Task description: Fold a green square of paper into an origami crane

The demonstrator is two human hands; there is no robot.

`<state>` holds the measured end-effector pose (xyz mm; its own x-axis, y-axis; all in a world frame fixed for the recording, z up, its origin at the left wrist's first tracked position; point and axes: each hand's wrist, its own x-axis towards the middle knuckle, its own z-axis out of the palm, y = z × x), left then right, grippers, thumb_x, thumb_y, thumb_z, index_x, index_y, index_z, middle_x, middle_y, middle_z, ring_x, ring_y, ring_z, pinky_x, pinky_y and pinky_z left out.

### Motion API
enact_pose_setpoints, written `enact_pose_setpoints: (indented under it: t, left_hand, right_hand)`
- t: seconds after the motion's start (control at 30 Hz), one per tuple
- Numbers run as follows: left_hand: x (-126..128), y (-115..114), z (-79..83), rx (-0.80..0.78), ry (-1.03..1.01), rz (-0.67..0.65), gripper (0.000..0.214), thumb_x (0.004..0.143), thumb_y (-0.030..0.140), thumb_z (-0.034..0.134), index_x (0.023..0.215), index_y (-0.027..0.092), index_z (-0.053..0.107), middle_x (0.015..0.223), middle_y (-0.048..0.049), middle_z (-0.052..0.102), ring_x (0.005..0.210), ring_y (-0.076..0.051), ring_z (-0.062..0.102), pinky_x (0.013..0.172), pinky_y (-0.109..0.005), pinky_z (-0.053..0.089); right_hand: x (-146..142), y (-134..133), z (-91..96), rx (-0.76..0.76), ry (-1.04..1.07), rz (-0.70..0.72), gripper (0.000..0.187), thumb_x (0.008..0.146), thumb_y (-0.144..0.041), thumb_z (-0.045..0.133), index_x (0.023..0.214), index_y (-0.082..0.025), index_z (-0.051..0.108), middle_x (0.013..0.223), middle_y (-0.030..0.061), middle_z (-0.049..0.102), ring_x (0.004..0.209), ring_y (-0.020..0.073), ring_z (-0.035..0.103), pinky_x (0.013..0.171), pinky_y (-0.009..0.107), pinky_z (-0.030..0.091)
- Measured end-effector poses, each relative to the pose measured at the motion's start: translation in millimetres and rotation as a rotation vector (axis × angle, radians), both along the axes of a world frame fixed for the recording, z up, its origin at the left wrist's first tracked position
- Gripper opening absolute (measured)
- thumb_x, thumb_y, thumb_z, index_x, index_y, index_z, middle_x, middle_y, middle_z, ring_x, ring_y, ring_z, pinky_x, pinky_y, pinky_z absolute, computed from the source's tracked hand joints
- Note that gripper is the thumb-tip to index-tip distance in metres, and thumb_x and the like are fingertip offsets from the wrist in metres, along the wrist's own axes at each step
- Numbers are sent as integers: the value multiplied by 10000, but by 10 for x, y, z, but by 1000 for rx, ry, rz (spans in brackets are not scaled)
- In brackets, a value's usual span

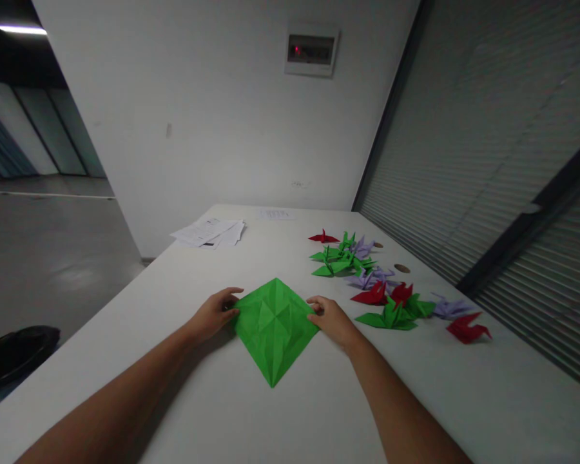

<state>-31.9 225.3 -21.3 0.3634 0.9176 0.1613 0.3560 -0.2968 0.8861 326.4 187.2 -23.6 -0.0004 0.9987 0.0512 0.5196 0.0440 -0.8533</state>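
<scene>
Creased green origami sheet (274, 325) lies flat as a diamond on the white surface (207, 406), centre front. Left hand (216, 314): grip pinched on the sheet's left corner. Right hand (331, 318): grip pinched on its right corner. Judged very light, thin, limp between creases, easily crumpled or torn; best held at corners or edges with fingertips. Folded paper cranes (341, 261) lie apart, to the right.

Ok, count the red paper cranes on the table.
4 red cranes: one at the far end of the group, two side by side in the middle, one nearest, by the blinds. Others may hide beneath the green cranes.
</scene>
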Motion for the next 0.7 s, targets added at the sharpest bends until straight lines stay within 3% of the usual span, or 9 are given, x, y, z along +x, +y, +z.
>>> enact_pose_setpoints:
  t: [0.27,0.57,0.7]
  left_hand:
    - [-33,14,36,51,142,89,562,730,214,696,1290,191,652,850,-17,731,708,-187,645,691,-314,499]
    - [-27,-3,74,191,327,52,271,700,135,600,912,188,761,767,-3,710,706,-187,634,658,-282,465]
    - [-35,5,54,243,371,4,269,691,68,573,843,175,767,775,-15,708,716,-181,636,679,-275,469]
  right_hand:
    - [2,-25,117,33,-48,92,332,734,-107,673,1046,-147,779,992,90,795,945,270,717,865,390,560]
    - [-2,-169,302,180,-202,364,418,784,-44,592,1093,-227,807,991,54,715,969,235,663,927,334,513]
    - [-47,-229,360,175,-218,428,408,833,-41,545,1107,-232,781,999,40,655,966,206,627,915,300,501]
